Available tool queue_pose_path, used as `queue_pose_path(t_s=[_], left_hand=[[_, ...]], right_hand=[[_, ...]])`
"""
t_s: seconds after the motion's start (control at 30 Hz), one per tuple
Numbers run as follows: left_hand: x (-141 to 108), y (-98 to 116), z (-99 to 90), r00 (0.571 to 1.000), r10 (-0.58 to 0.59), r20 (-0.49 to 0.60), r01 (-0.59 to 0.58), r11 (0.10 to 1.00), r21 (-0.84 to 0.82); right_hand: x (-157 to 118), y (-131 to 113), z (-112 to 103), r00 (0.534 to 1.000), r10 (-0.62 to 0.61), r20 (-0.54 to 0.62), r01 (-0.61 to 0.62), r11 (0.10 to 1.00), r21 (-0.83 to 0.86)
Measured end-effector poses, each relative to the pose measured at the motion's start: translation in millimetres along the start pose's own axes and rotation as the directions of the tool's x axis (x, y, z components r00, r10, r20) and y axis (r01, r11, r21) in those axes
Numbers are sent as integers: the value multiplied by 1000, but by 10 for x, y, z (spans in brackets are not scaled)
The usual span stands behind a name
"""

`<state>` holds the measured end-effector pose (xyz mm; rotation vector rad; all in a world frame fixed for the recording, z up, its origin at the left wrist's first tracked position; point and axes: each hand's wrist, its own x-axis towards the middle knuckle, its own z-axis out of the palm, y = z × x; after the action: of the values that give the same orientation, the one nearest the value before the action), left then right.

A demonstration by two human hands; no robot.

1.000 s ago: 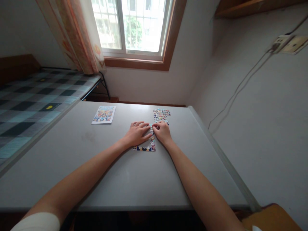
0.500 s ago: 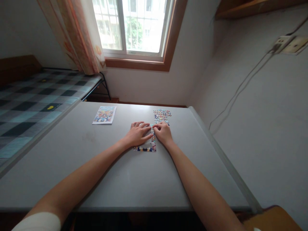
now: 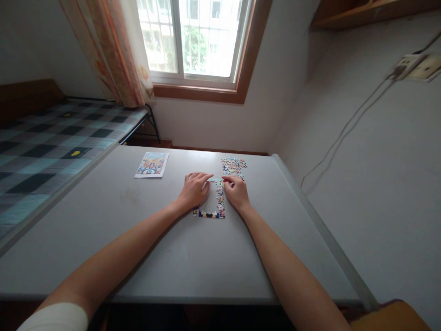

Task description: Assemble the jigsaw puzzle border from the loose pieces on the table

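Observation:
A partly joined jigsaw puzzle lies on the table, its border pieces forming a frame around bare tabletop. Over its left side rests my left hand, fingers stretched and apart, fingertips near the top edge and covering much of the left border. My right hand is at the top right corner, thumb and forefinger curled together on a puzzle piece there that is mostly hidden. Just beyond that hand is a spread of loose puzzle pieces, its near end partly covered by my knuckles.
A printed picture sheet lies at the far left of the grey table. Left of the table is a bed with a checked cover. A wall with a hanging cable borders the right side; a window is ahead.
My left hand has drawn back to the left, its thumb coming off the puzzle, so more of the frame's inside and top edge shows. The right hand stays at the top right corner.

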<state>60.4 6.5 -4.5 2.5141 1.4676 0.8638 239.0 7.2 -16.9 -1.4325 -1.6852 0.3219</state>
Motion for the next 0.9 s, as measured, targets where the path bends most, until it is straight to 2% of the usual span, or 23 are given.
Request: queue_pose_path(t_s=[0.1,0.17,0.4,0.63,0.73,0.8,0.9], left_hand=[[22,-49,14,992,-120,-45,119,993,-29],[33,-76,24,987,-157,-41,155,987,-47],[36,-81,35,985,-165,-42,161,984,-79],[3,5,9,1000,21,13,-20,998,-64],[-11,28,-21,992,114,50,-110,991,-72],[-25,35,-42,980,180,82,-173,981,-83],[-44,37,-63,957,254,136,-243,965,-93]], right_hand=[[-8,-15,5,998,-51,30,51,999,-14],[-14,-25,5,997,-64,41,66,997,-38],[-10,-60,-23,999,-24,45,29,994,-105],[2,-80,-28,998,7,68,-1,996,-91],[-3,-32,-12,1000,19,12,-19,1000,0],[-2,10,0,996,52,-65,-47,996,72],[5,51,10,993,73,-92,-62,991,122]])
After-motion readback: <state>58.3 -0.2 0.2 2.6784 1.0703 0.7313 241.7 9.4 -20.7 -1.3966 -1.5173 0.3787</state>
